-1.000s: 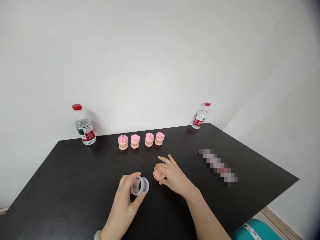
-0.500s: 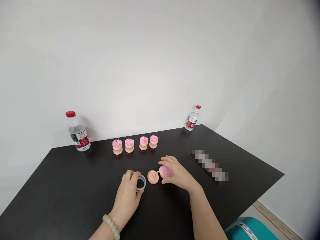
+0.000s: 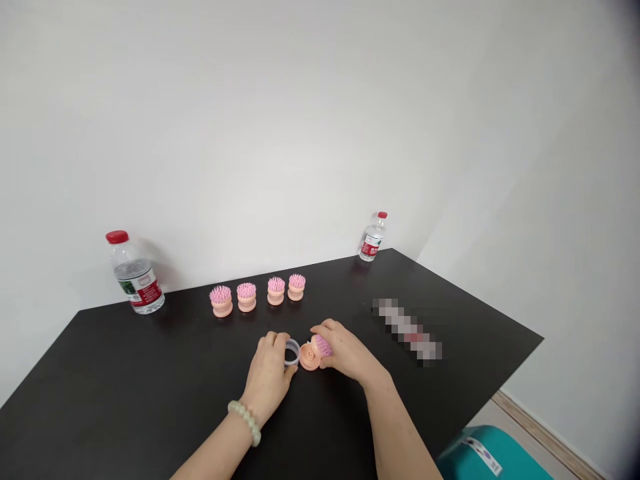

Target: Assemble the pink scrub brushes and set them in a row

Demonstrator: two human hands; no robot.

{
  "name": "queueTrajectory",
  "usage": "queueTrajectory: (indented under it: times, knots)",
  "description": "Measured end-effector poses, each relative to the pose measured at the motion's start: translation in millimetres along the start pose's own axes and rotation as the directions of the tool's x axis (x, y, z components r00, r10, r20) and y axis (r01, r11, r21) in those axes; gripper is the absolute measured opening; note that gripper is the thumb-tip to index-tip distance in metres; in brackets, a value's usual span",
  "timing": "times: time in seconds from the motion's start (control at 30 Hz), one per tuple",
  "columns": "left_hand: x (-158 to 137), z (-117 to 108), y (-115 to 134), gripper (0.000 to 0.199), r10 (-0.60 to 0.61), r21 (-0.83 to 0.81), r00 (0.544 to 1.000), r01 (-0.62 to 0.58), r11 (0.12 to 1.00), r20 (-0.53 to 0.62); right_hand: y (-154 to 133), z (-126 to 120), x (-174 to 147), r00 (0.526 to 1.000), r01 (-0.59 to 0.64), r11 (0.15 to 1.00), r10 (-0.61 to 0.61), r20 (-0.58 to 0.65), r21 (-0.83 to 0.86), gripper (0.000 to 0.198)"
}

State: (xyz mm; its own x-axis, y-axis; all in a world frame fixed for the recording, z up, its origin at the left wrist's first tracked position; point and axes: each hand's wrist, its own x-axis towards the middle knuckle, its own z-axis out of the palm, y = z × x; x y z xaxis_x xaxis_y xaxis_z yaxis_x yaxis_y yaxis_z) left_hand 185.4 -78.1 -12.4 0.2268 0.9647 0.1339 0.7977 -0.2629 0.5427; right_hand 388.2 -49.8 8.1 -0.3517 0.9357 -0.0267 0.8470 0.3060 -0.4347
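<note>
Four brushes (image 3: 247,298) stood behind; I had the left hand (image 3: 269,373) half curled around a plastic ring (image 3: 296,345), the right hand (image 3: 345,350) closed on another brush (image 3: 321,346) by a disc (image 3: 309,359).

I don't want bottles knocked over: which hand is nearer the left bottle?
Left. The left hand, holding a ring, is in front and to the right of the bottle; the right hand, holding a brush, is farther right.
</note>
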Motion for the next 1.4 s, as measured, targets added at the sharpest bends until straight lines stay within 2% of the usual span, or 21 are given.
queueTrajectory:
  times: [0.17,0.23,0.37,0.43,0.57,0.73,0.83,0.93,1.07,1.23,1.4]
  knots:
    - [-2,4,0,0.06,0.003,-0.006,1.0,-0.003,1.0,0.013,3,-2,-2,1.0,-0.006,1.0,0.006,0.001,-0.009,0.071]
    - [-7,3,0,0.067,0.003,-0.011,1.0,-0.002,1.0,0.013,3,-3,-2,1.0,0.002,1.0,-0.002,-0.002,-0.011,0.065]
    - [-25,-7,2,0.067,0.011,-0.021,1.0,-0.011,1.0,0.008,2,-4,-3,0.998,-0.03,0.999,0.029,-0.049,-0.038,0.041]
    - [-38,-13,3,0.068,0.012,-0.045,1.0,-0.012,0.999,0.005,2,-4,-3,0.996,-0.062,0.996,0.058,-0.07,-0.058,0.04]
    - [-69,-15,-3,0.07,0.022,-0.142,0.999,-0.025,0.99,-0.025,1,-3,-4,0.996,-0.069,0.996,0.066,-0.053,-0.059,0.056]
    - [-97,-1,-19,0.08,-0.017,-0.182,0.989,-0.01,0.983,-0.148,-1,-6,-8,0.999,-0.033,0.999,0.033,-0.02,0.023,0.08]
    - [-104,6,-26,0.083,-0.025,-0.185,0.983,-0.009,0.983,-0.181,0,-11,-11,1.0,-0.011,0.996,0.013,-0.026,0.093,0.085]
    - [-104,7,-30,0.075,-0.055,-0.194,0.973,0.011,0.981,-0.225,-1,-13,-12,0.995,0.008,0.989,0.006,-0.098,0.147,0.071]
    - [-102,4,-31,0.067,-0.062,-0.207,0.957,0.002,0.978,-0.283,-9,-14,-8,0.956,0.009,0.983,0.046,-0.289,0.186,0.045]
    - [-102,7,-34,0.067,0.025,-0.142,0.943,-0.076,0.987,-0.331,-29,-22,16,0.925,0.035,0.987,0.027,-0.378,0.156,0.037]
    - [-101,13,-42,0.072,0.123,-0.024,0.942,-0.137,0.99,-0.312,-40,-34,75,0.93,-0.033,0.999,0.038,-0.367,0.02,0.05]
